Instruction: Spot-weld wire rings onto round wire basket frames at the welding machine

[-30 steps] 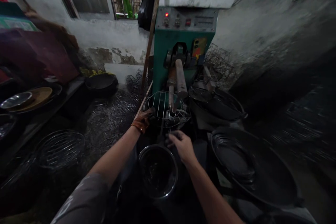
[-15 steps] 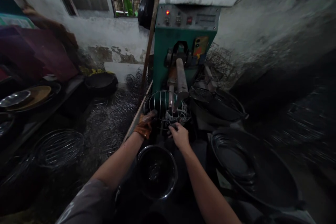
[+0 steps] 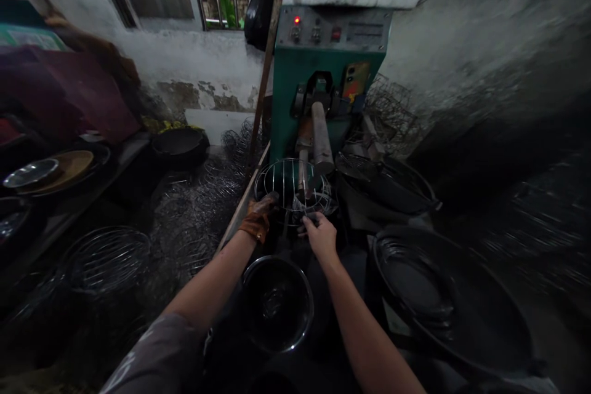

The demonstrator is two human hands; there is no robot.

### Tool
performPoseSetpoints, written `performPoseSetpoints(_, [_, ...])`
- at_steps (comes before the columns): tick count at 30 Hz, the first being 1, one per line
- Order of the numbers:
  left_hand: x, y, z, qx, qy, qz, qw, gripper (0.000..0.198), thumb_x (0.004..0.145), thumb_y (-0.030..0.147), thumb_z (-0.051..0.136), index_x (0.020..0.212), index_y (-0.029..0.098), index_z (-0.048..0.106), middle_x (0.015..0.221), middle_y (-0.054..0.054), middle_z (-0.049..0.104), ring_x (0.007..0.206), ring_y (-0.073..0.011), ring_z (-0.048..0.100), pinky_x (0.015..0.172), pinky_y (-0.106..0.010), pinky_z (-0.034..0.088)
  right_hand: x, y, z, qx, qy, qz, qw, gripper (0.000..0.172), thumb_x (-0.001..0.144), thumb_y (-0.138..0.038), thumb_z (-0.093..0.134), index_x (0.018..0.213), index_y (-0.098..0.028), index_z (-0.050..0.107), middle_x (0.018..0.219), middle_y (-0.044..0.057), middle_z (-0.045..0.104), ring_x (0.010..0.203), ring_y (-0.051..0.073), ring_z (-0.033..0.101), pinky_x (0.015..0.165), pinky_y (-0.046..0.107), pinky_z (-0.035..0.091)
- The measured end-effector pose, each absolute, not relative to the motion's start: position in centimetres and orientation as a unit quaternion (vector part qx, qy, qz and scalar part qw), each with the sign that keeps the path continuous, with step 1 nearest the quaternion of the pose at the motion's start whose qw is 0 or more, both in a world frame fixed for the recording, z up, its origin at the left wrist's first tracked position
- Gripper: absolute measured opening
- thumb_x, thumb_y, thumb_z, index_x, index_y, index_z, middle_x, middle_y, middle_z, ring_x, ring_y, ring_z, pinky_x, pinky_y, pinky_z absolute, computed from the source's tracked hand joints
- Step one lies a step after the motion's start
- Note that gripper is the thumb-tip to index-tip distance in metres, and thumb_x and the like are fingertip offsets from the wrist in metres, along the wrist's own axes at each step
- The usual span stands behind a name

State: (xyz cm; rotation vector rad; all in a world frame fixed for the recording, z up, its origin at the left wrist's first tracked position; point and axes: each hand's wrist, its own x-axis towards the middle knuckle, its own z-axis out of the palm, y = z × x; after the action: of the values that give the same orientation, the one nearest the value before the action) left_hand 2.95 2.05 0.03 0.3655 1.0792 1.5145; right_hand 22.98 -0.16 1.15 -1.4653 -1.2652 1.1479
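L. hand (image 3: 262, 212), in brown leather glove (image 3: 255, 220), curls partly closed on near-left rim of round silver wire rack (image 3: 284, 180), just beyond both hands, before boxy green metal mach. (image 3: 287, 77); bare R. hand (image 3: 322, 236) pinches near-shut at rack's near edge, grip on wire unclear; round black bowl w/ shiny rim (image 3: 277, 258) sits bodyward of hands

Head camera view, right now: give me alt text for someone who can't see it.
A person's gloved left hand and right hand are at the near edge of a round wire rack in front of a green machine whose red light is lit. A shiny-rimmed round container sits between the forearms, and wide dark basins stand to the right.
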Motion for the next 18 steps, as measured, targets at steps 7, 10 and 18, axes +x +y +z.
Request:
performPoseSetpoints(7, [3.6,3.2,0.9,0.118,0.477,0.647,0.583,0.054,0.068,0.018,0.104,0.110,0.021,0.069,0.080,0.000,0.073,0.070,-0.0170,0.072,0.070,-0.028,0.059,23.1,1.4,1.4,-0.584,-0.504,0.462,0.437,0.025,0.082,-0.050,0.078,0.083,-0.029,0.063,0.063,-0.002,0.069,0.060,0.027,0.077,0.062,0.041,0.070])
performPoseSetpoints(10, [3.9,4.3,1.1,0.113,0.477,0.651,0.580,0.048,0.072,0.015,0.101,0.104,0.021,0.066,0.077,0.002,0.070,0.067,-0.0149,0.069,0.067,-0.026,0.056,23.4,2.2,1.6,-0.588,-0.521,0.447,0.428,0.027,0.084,-0.052,0.078,0.084,-0.029,0.064,0.063,-0.002,0.070,0.063,0.028,0.078,0.061,0.039,0.069])
performPoseSetpoints(18, [5.0,6.5,1.1,0.091,0.506,0.658,0.550,0.049,0.072,0.016,0.103,0.109,0.019,0.071,0.079,-0.003,0.074,0.070,-0.0201,0.073,0.069,-0.031,0.057,23.6,4.1,2.4,-0.613,-0.540,0.405,0.412,0.022,0.086,-0.042,0.078,0.078,-0.027,0.065,0.067,0.002,0.075,0.060,0.026,0.078,0.057,0.034,0.065])
